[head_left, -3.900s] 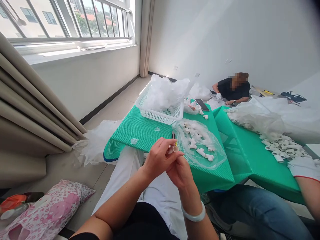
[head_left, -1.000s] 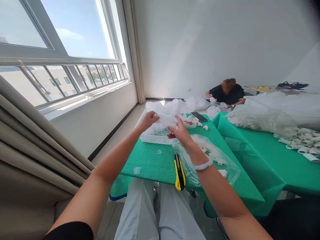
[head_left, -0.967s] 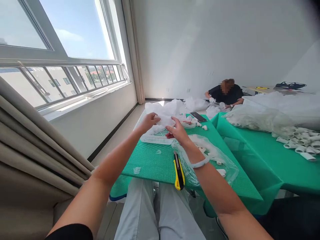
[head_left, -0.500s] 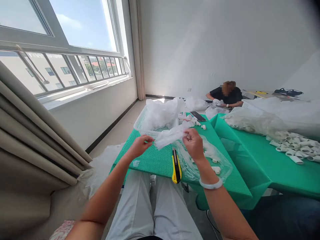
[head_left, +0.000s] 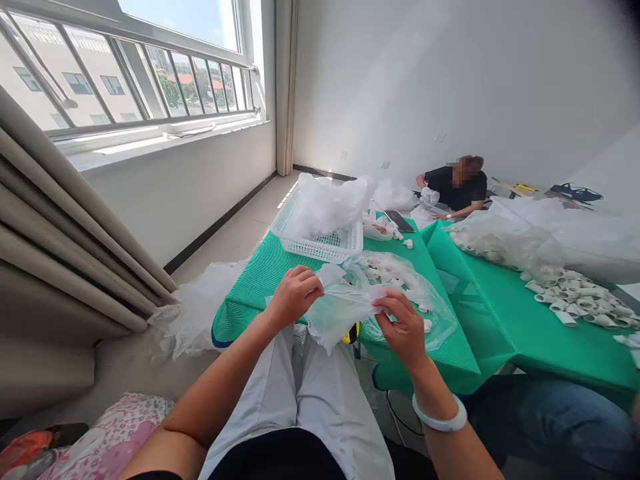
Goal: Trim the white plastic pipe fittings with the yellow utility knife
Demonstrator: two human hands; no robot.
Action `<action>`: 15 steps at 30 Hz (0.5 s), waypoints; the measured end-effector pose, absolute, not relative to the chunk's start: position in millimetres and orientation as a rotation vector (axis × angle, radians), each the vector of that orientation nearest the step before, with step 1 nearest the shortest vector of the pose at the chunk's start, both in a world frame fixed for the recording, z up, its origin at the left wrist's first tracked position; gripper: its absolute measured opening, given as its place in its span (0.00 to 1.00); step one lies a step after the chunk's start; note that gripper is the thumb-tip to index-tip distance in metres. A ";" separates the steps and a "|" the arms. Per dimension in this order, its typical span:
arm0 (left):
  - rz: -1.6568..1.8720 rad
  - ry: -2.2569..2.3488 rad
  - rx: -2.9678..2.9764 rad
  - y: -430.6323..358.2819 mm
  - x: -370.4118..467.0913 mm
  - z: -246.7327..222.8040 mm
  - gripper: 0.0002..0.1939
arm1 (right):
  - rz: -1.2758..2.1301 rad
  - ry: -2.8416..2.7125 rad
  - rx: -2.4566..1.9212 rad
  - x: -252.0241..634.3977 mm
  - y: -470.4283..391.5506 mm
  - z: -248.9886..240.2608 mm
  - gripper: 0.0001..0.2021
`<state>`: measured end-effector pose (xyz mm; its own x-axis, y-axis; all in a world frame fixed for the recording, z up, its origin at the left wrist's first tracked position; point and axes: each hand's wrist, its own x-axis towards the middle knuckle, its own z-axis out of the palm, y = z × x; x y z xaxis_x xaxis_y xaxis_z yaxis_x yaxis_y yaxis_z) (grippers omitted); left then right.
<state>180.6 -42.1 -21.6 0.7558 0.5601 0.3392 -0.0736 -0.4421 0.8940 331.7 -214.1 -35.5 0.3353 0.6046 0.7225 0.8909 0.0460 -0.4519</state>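
Observation:
A thin, clear plastic bag point(head_left: 337, 312) is stretched between my hands above the near edge of the green-covered table point(head_left: 250, 277). My left hand point(head_left: 296, 293) pinches its left side and my right hand point(head_left: 401, 323) pinches the right end. Below the bag, the yellow utility knife point(head_left: 351, 332) is mostly hidden. A larger clear bag point(head_left: 440, 327) with white plastic pipe fittings lies beside my right hand. Beyond my hands stands a white plastic basket point(head_left: 320, 250) heaped with crumpled clear bags point(head_left: 325, 207).
A dark phone-like slab point(head_left: 399, 221) lies near small white fittings. On the right table are a pile of white fittings point(head_left: 575, 297) and a large plastic sack point(head_left: 505, 233). Another person point(head_left: 455, 183) sits at the back. Plastic sheeting point(head_left: 200, 310) covers floor at left.
The bag has come down and closer to me, over the knife, and its lower part now hangs open. Both hands lowered with it. My view has tilted downward.

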 end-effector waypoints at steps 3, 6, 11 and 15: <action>0.853 0.418 1.984 -36.7 165.8 -23.7 0.11 | -0.386 -1.441 -1.669 331.6 -225.5 -30.7 0.07; 0.899 0.430 1.927 -36.1 155.3 -26.6 0.10 | -0.234 -1.491 -1.614 326.5 -236.6 -7.7 0.06; 0.894 0.355 1.934 -39.9 149.5 -38.4 0.08 | 0.176 -1.310 -1.417 317.7 -216.8 41.2 0.09; 0.919 0.272 1.957 -45.6 150.4 -49.4 0.09 | 0.720 -1.950 -1.769 311.2 -153.8 29.8 0.10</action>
